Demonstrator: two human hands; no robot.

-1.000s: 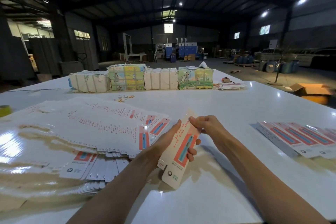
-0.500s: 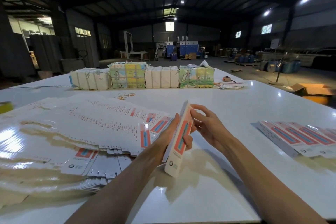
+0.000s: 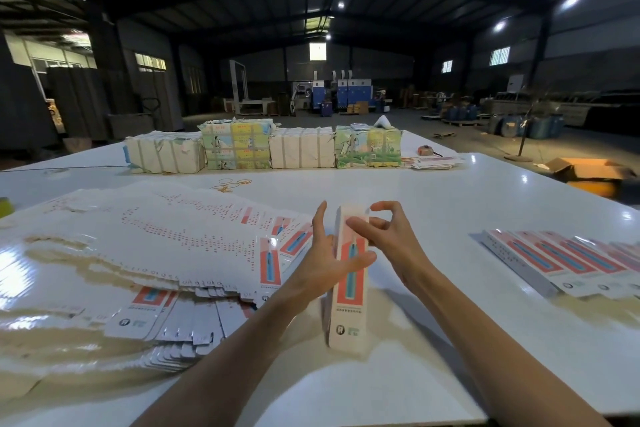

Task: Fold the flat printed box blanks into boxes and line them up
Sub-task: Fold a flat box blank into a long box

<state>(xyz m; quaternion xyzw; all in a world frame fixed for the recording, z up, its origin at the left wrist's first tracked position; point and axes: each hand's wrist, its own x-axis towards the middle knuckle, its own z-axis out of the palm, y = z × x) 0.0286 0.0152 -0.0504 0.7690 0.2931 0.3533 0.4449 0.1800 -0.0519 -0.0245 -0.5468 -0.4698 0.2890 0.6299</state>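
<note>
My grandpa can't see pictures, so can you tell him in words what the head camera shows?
A person's left hand holds a narrow printed box upright at a white table while the right hand touches its top end. A fanned pile of flat box blanks lies to the left, and a row of finished boxes to the right.
</note>
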